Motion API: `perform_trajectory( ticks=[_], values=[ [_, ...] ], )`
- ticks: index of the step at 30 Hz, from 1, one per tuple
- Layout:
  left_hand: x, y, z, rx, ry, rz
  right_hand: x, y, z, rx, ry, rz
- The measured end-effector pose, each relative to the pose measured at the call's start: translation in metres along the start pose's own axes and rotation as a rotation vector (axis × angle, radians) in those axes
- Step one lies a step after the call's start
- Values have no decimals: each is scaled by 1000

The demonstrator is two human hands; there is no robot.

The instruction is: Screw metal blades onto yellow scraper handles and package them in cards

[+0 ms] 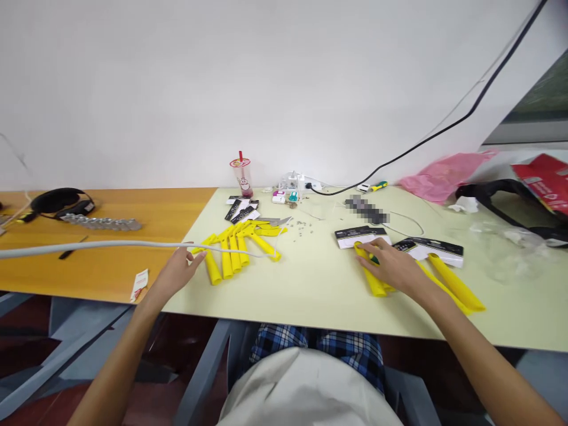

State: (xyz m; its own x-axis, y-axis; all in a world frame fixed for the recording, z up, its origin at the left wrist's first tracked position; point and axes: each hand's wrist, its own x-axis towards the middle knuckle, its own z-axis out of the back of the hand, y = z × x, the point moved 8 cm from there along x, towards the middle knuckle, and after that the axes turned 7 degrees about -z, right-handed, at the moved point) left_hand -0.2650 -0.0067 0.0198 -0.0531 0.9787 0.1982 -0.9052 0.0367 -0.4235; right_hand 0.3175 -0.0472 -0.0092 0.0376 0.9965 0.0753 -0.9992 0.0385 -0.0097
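Note:
My left hand (181, 267) hovers at the left end of a pile of yellow tube-shaped handles (231, 255), thumb and fingers apart around the tip of one yellow piece; whether it touches that piece is unclear. A grey-white cable (110, 243) crosses the view in front of this hand. Over on the right, my right hand (393, 265) has its fingers bent over a yellow tube-shaped handle (373, 283), and something dark green shows under the fingers. Two more yellow handles (457, 284) lie beside it, near black-and-white packaging cards (361, 236). Grey blades (280, 222) stick out of the left pile.
Small metal bits (302, 228) are scattered mid-table. Behind them stand a power strip (295, 180) and a cup with a red straw (243, 177). Plastic bags (444, 174) lie right. An orange-brown table (177, 204) adjoins on the left, with a black headband (60, 201).

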Motion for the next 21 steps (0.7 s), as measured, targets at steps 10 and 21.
perform_trajectory(
  ticks=[10, 21],
  values=[
    [-7, -16, -41, 164, 216, 86, -11, -31, 19, -71, -126, -72],
    [7, -65, 19, -160, -183, -47, 9, 90, 83, 386, -57, 231]
  ],
)
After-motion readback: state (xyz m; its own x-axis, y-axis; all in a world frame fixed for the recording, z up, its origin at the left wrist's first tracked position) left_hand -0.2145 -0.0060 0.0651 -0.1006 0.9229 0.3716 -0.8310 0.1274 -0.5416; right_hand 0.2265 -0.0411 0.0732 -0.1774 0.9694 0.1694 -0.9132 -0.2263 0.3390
